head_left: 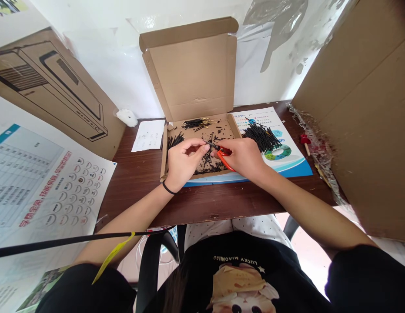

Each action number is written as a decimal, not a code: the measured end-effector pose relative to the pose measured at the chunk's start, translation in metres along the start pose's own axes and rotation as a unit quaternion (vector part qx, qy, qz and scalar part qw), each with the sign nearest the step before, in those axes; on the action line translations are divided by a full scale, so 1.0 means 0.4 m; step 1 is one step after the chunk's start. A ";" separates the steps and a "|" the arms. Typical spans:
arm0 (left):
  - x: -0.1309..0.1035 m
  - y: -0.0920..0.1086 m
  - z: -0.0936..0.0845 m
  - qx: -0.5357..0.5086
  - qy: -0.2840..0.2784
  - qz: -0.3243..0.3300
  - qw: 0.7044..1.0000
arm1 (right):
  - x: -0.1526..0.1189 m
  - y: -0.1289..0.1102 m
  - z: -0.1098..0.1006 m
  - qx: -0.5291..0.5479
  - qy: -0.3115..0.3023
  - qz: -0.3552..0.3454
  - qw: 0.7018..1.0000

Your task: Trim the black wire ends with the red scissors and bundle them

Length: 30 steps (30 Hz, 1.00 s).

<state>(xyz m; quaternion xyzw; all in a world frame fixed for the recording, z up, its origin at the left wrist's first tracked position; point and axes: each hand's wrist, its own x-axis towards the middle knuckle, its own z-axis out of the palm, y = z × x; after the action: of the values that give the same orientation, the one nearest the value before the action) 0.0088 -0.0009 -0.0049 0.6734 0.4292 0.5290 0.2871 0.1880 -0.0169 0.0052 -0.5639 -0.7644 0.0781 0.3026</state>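
My right hand (248, 157) is closed around orange-handled scissors (225, 160), whose dark blades point left toward my left fingertips. My left hand (184, 161), with a black band on its wrist, pinches something thin and dark close to the blades; its shape is mostly hidden by the fingers. Both hands hover over an open cardboard box (235, 126) strewn with short black scraps (211, 166). At the box's back lies a bundle of thin black sticks with gold-coloured ends (197, 123). More black sticks (175, 140) lie at its left, partly behind my left hand.
A big pile of black sticks (262, 137) lies on a printed sheet (293, 158) right of the box. A white paper (148, 135) lies to the left. Cardboard panels (362, 108) flank the brown table (130, 174). A small red-topped object (305, 140) sits far right.
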 end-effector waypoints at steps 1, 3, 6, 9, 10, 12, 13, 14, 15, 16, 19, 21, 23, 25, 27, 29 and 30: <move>-0.001 0.001 0.001 0.000 -0.001 -0.008 1.000 | 0.000 0.000 0.001 -0.003 0.002 0.009 1.000; -0.001 0.004 0.002 -0.005 -0.002 -0.023 1.000 | 0.001 0.000 -0.001 0.011 0.003 0.027 1.000; -0.002 0.007 0.002 -0.017 -0.010 -0.043 0.999 | 0.004 -0.002 -0.010 0.051 0.003 0.044 0.998; -0.001 0.010 0.002 -0.018 -0.024 -0.049 0.998 | 0.005 -0.005 -0.018 0.077 0.002 0.051 0.996; -0.001 0.011 0.001 -0.015 -0.025 -0.047 0.998 | 0.006 -0.006 -0.019 0.081 0.001 0.053 0.995; 0.000 0.012 0.000 -0.007 -0.023 -0.041 0.999 | 0.006 -0.008 -0.022 0.086 -0.001 0.055 0.995; 0.001 0.011 -0.001 -0.005 -0.020 -0.037 0.999 | 0.005 -0.009 -0.023 0.087 -0.003 0.056 0.995; 0.001 0.011 -0.002 -0.005 -0.018 -0.035 0.999 | 0.005 -0.009 -0.024 0.088 -0.005 0.055 0.995; 0.002 0.010 -0.003 -0.006 -0.016 -0.033 0.999 | 0.004 -0.010 -0.025 0.089 -0.007 0.054 0.995; 0.003 0.008 -0.003 -0.009 -0.015 -0.032 0.999 | 0.004 -0.010 -0.025 0.090 -0.012 0.052 0.995; 0.004 0.003 -0.005 -0.014 -0.008 -0.027 0.999 | 0.001 -0.010 -0.019 0.088 -0.016 0.047 0.995; 0.005 0.001 -0.005 -0.011 -0.003 -0.025 1.000 | 0.000 -0.008 -0.012 0.079 -0.013 0.043 0.996; 0.006 -0.001 -0.005 -0.008 0.000 -0.023 1.000 | -0.001 -0.005 -0.005 0.066 -0.009 0.038 0.997; 0.006 -0.002 -0.005 -0.005 0.002 -0.020 1.000 | -0.001 -0.004 0.000 0.055 -0.008 0.035 0.998; 0.007 -0.002 -0.005 -0.001 0.004 -0.019 1.000 | -0.001 -0.004 0.002 0.050 -0.007 0.031 0.998; 0.007 -0.001 -0.005 0.001 0.004 -0.018 1.000 | -0.001 -0.005 0.002 0.046 -0.013 0.027 0.998; 0.007 -0.001 -0.005 0.002 0.004 -0.016 1.000 | -0.001 -0.005 0.002 0.044 -0.015 0.025 0.999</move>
<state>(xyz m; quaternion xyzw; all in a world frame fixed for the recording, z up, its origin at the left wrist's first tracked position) 0.0072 0.0014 -0.0033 0.6649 0.4422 0.5262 0.2923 0.1859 -0.0178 0.0055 -0.5682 -0.7501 0.1274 0.3137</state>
